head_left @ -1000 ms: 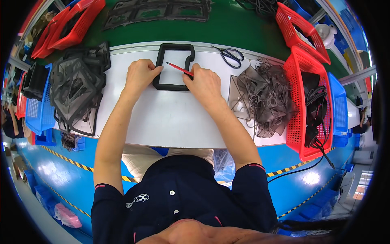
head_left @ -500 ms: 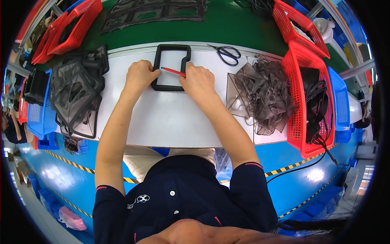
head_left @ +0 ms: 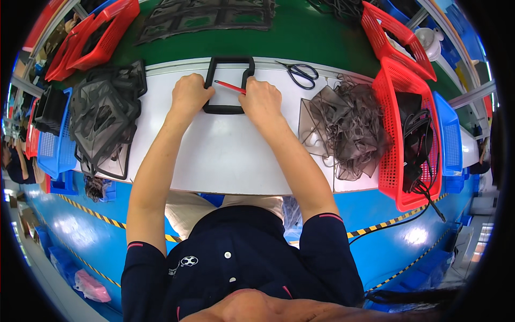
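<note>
A black rectangular frame (head_left: 230, 60) with a step in its right side is between my two hands over the white table. My left hand (head_left: 190, 96) is closed at its left side, fingers curled over the edge and partly hidden. At the right side my right hand (head_left: 262, 100) is closed too. From it a slim red pen-like tool (head_left: 230, 87) sticks out across the frame's opening, its tip pointing left. Black-handled scissors (head_left: 302, 75) lie to the right of the frame. Nearer my right forearm sits a heap of thin, dark sheer pieces (head_left: 348, 126).
Black frames with sheer mesh (head_left: 104, 115) are piled on the left. A red basket (head_left: 389, 134) with black cables stands on the right, beside a blue crate (head_left: 449, 137). Beyond the white table (head_left: 230, 155), more mesh-covered frames (head_left: 209, 16) lie on a green surface.
The frame has shifted slightly right, and its near edge now sits a little farther away. My left hand has moved a little right with it. The red tool still points left.
</note>
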`<action>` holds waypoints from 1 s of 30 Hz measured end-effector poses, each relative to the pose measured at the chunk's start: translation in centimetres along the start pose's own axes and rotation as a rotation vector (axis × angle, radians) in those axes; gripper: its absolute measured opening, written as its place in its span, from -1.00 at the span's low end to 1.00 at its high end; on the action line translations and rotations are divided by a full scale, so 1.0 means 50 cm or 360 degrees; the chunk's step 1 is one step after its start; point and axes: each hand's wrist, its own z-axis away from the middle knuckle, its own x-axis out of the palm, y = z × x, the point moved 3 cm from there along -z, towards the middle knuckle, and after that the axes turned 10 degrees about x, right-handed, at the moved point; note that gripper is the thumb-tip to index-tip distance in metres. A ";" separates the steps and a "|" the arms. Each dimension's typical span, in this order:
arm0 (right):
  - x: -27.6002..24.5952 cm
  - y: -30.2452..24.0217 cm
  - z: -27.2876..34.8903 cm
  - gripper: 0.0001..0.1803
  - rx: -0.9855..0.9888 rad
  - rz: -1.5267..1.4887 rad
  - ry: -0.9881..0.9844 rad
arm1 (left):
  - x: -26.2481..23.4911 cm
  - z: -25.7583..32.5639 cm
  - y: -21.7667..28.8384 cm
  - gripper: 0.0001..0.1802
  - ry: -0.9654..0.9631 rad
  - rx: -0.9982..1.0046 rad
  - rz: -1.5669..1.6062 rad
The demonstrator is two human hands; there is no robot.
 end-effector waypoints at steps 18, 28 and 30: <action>-0.064 0.009 0.020 -0.62 0.0003 0.0007 -0.0067 | -0.082 0.051 -0.008 -0.40 0.0127 0.0091 0.0040; -0.107 0.025 0.005 -0.66 0.0081 -0.1711 -0.0015 | -0.319 0.300 -0.188 -0.68 0.0560 0.0249 -0.0736; -0.106 0.011 0.012 -0.65 0.0099 -0.1853 -0.0089 | -0.358 0.290 -0.229 -0.73 0.0746 0.0206 -0.0859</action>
